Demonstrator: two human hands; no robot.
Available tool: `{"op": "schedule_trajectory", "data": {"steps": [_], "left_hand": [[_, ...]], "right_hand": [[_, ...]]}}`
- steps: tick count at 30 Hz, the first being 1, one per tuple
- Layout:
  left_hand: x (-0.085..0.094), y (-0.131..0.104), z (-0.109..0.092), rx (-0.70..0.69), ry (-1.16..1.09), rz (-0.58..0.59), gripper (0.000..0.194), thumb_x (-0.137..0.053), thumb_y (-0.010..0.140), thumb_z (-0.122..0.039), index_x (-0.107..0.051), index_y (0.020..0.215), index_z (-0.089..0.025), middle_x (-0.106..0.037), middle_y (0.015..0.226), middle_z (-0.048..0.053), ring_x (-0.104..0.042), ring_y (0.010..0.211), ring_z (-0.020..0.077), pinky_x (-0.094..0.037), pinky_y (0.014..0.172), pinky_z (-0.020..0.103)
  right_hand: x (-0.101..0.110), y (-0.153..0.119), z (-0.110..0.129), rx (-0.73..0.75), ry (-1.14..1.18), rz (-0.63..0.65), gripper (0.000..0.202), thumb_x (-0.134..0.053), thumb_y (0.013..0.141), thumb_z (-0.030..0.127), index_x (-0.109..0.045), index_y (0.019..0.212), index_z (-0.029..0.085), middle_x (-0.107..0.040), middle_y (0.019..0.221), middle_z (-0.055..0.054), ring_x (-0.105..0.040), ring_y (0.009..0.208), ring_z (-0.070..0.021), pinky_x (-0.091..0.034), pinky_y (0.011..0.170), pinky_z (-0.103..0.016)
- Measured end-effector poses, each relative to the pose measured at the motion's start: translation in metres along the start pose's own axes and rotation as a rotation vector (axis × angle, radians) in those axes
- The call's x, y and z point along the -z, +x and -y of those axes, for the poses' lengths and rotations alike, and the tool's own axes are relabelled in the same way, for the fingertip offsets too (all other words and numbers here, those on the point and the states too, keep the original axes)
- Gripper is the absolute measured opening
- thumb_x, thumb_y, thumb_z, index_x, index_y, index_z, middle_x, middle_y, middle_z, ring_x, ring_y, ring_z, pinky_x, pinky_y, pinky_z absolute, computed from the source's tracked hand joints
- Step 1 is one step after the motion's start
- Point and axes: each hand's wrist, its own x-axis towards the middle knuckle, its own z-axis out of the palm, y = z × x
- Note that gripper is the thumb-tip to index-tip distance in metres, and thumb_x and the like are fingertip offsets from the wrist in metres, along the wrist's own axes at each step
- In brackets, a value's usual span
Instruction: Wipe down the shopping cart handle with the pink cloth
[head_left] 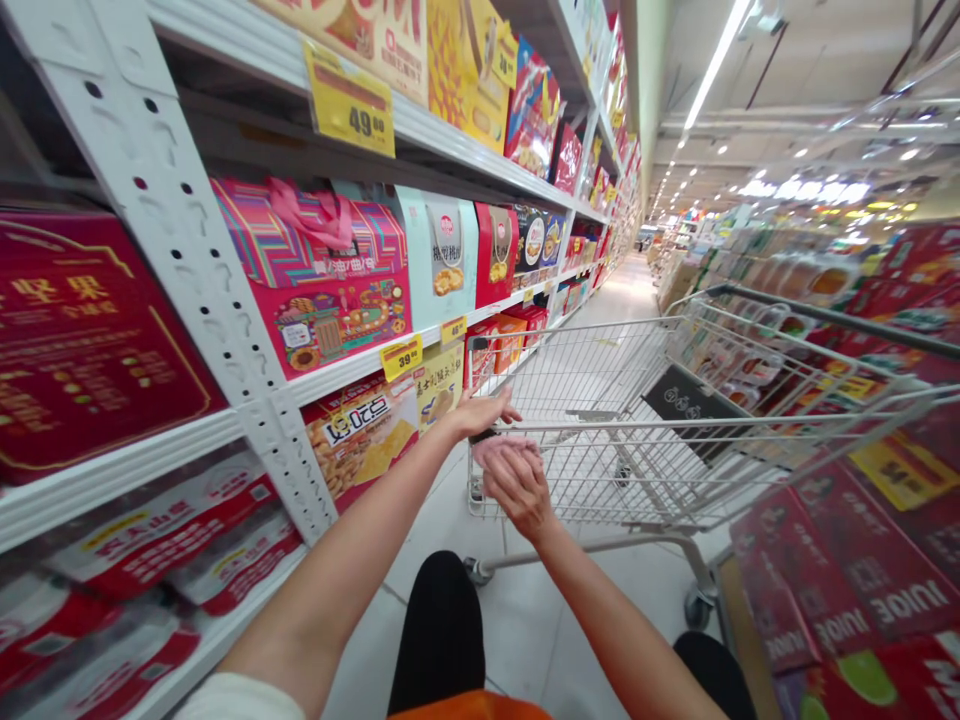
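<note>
Right hand (520,488) closed over pink cloth (489,451), left hand (484,412) half-open at cart (585,427) corner, tags (352,108) read 49, 39.

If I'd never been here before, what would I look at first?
Probably the big silver wire shopping cart, which stretches from the middle to the right. At its left end, the right hand holds a crumpled, fluffy pink cloth, with the left hand just above. On the shelf to the left, a bright pink box with colourful stripes might catch your eye too.
</note>
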Motion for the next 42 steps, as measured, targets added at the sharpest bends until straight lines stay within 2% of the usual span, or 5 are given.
{"op": "schedule_trajectory", "data": {"steps": [14,18,23,35,42], "left_hand": [[-0.008,0.011,0.012,-0.030,0.217,-0.072,0.069,-0.013,0.100,-0.059,-0.079,0.101,-0.035,-0.079,0.105,-0.002,-0.061,0.123,0.0238,-0.008,0.125,0.051],[-0.013,0.008,0.012,-0.029,0.279,-0.103,0.061,-0.020,0.100,-0.055,-0.078,0.096,-0.034,-0.080,0.103,-0.001,-0.061,0.122,0.0248,-0.013,0.123,0.051],[-0.019,0.001,0.006,-0.071,0.409,-0.186,0.048,-0.031,0.099,-0.050,-0.074,0.090,-0.032,-0.080,0.098,0.001,-0.065,0.111,0.0258,-0.016,0.121,0.052],[-0.010,0.002,-0.003,-0.106,0.648,-0.119,0.037,-0.033,0.100,-0.034,-0.069,0.101,-0.028,-0.079,0.103,0.009,-0.069,0.107,0.0289,-0.026,0.115,0.056],[-0.007,0.006,-0.011,-0.107,0.691,-0.075,0.050,-0.022,0.102,-0.035,-0.072,0.104,-0.027,-0.078,0.107,0.010,-0.067,0.114,0.0285,-0.026,0.115,0.055]], "right_hand": [[0.026,0.019,-0.040,-0.030,0.061,0.131,0.014,-0.062,0.094,0.023,-0.070,0.106,0.023,-0.074,0.118,-0.003,-0.061,0.113,-0.0188,-0.045,0.103,-0.039],[0.036,0.031,-0.043,-0.067,0.104,0.235,0.024,-0.060,0.095,0.024,-0.067,0.117,0.021,-0.073,0.120,-0.005,-0.059,0.109,-0.0181,-0.048,0.097,-0.036],[0.044,0.030,-0.041,-0.075,0.135,0.225,0.024,-0.063,0.093,0.025,-0.067,0.117,0.021,-0.073,0.116,-0.006,-0.058,0.108,-0.0192,-0.051,0.092,-0.036],[0.063,0.020,-0.076,-0.104,0.075,0.249,0.026,-0.059,0.096,0.032,-0.067,0.119,0.023,-0.073,0.121,-0.005,-0.058,0.113,-0.0176,-0.048,0.100,-0.037],[0.080,0.006,-0.103,-0.126,0.054,0.264,0.026,-0.058,0.097,0.030,-0.067,0.120,0.023,-0.073,0.119,-0.004,-0.057,0.112,-0.0166,-0.047,0.097,-0.033]]}}
